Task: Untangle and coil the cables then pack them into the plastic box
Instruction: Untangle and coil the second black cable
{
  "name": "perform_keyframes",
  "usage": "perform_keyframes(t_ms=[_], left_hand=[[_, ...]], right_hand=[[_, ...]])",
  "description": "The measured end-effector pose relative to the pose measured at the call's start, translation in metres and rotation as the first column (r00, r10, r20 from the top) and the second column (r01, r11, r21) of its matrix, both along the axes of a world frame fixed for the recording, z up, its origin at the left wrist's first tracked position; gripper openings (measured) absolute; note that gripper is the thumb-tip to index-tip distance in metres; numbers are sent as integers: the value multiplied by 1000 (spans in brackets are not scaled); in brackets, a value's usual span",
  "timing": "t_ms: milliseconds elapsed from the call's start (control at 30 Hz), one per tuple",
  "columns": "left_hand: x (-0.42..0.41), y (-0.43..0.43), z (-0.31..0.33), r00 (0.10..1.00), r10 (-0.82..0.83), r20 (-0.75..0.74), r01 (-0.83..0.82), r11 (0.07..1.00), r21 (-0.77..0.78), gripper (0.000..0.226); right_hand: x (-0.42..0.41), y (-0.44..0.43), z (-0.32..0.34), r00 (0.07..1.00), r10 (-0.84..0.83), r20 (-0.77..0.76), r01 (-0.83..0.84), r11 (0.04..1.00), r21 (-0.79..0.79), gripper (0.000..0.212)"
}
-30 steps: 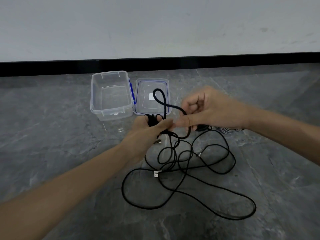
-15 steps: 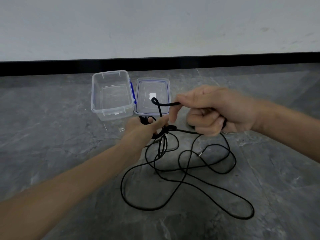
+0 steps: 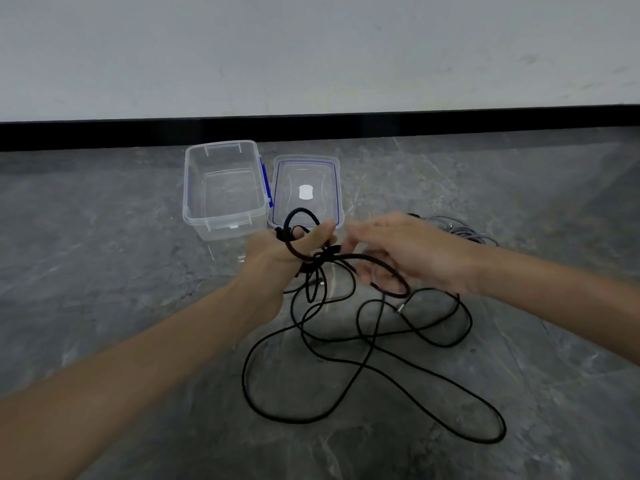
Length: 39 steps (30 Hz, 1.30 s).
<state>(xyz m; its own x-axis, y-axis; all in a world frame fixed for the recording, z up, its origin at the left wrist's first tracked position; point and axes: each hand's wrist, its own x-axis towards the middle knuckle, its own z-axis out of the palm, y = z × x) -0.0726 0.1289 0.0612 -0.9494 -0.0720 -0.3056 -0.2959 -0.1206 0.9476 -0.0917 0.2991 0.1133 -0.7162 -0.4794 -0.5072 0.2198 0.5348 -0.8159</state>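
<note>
On my left hand the fingers curl round a loop of the black cable. My right hand hovers beside it, fingers loose and spread. The cable's tangle sprawls on the floor, nearer than the plastic box.

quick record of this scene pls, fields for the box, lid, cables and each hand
container: clear box, open, nothing in it
cover: lid flat on the floor, right of the box
in work: black cable, tangled loops on the floor, some turns held up
waiting: grey cable bundled on the floor, right of the lid
left: left hand grips the raised turns
right: right hand beside a raised loop, blurred, grip unclear
</note>
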Motion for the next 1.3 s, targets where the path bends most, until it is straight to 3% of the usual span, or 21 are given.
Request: perform_keyframes(t_ms=[67,167,267,367,500,633,667,733,833,967,1100,1167,1300], left_hand=[[0,1,-2,1000,-24,-18,25,999,45,48],[1,7,0,999,-34,-41,36,998,50,38],[0,10,2,999,-24,-46,27,998,58,32],[-2,10,-1,999,29,-31,-30,999,-38,30],[-1,8,-1,996,32,-85,-41,994,-98,36],[1,9,-2,998,31,-58,-38,993,-110,39],[2,9,-4,998,16,-58,-23,993,-112,37],[4,11,-2,999,-29,-42,25,995,-96,29],[5,11,1,995,-93,-32,92,995,-31,32],[5,12,2,997,-74,-37,74,997,3,19],[3,8,1,997,-47,-55,48,999,18,33],[1,6,4,996,-74,-58,76,997,21,11],[-2,3,2,994,-64,-86,62,998,-30,33]], right_hand=[[-4,0,-8,991,-20,-132,36,992,120,33],[0,-3,-28,995,-11,-103,32,979,202,40],[1,-5,-35,999,-21,-44,25,995,101,25],[-4,-6,-31,990,-140,20,141,987,-76,18],[-8,-5,-28,958,-285,-43,282,958,-56,20],[-6,-1,-33,976,-107,-191,127,987,98,9],[-5,1,-34,964,-27,-265,69,986,151,18],[-4,3,-37,893,134,-430,-46,977,210,36],[-6,1,-37,807,236,-541,-133,966,223,30],[-14,3,-35,780,301,-549,-162,944,288,15],[-19,8,-34,847,205,-490,-143,977,160,19],[-20,14,-32,898,141,-417,-117,990,83,10],[-21,26,-29,924,71,-375,-68,997,21,21]])
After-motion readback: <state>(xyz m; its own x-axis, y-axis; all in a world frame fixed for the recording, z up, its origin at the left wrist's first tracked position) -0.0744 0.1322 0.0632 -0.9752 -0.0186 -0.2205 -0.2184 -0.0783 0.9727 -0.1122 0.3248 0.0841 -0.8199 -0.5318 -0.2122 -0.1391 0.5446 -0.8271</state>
